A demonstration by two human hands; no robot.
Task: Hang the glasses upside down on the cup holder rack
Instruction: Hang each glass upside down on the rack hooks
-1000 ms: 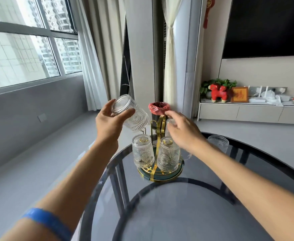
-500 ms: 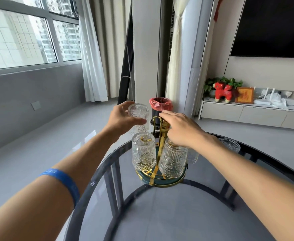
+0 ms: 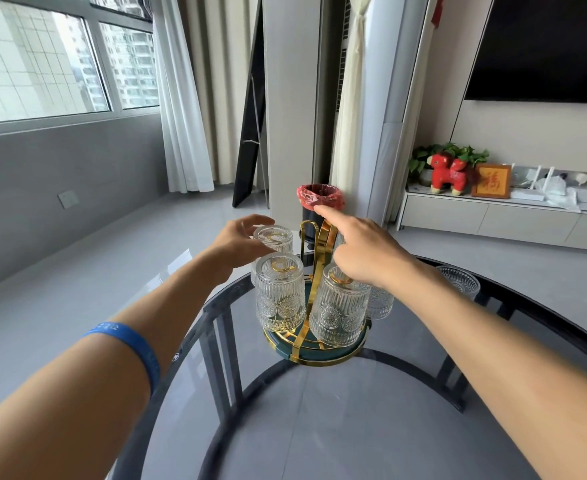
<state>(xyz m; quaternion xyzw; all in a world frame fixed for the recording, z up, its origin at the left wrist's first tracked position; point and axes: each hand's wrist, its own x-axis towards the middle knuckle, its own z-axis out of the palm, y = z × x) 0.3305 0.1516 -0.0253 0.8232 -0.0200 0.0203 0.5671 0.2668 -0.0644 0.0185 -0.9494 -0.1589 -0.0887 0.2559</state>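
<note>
A second ago the left hand (image 3: 240,237) held a glass tilted in the air above the rack; now that glass (image 3: 273,239) is turned mouth-down and lowered onto a rear left peg, and the right hand (image 3: 361,249) has shifted from the rack's top to its far right side. In the single head view, the left hand's fingers are loosely curled around the upturned base of the rear glass, touching it but looking close to letting go. The right hand is half closed with the forefinger stretched out; whether it grips the glass (image 3: 378,299) partly hidden beneath it I cannot tell. The gold cup holder rack (image 3: 320,244) stands on a round green tray (image 3: 320,351), with two more ribbed glasses hanging upside down at the front, one left (image 3: 280,292) and one right (image 3: 340,306), each with its long axis upright. One loose piece of glassware (image 3: 458,280) still rests on the table to the right of the rack, beyond the right forearm, so the right hand is the nearer one for fetching it. The table (image 3: 354,427) is smoked glass on a dark frame, smooth and likely slippery. Around it lie a grey tiled floor, a red-lined bin (image 3: 320,199) behind the rack, windows with white curtains to the left, and a low cabinet under a dark screen to the right.
</note>
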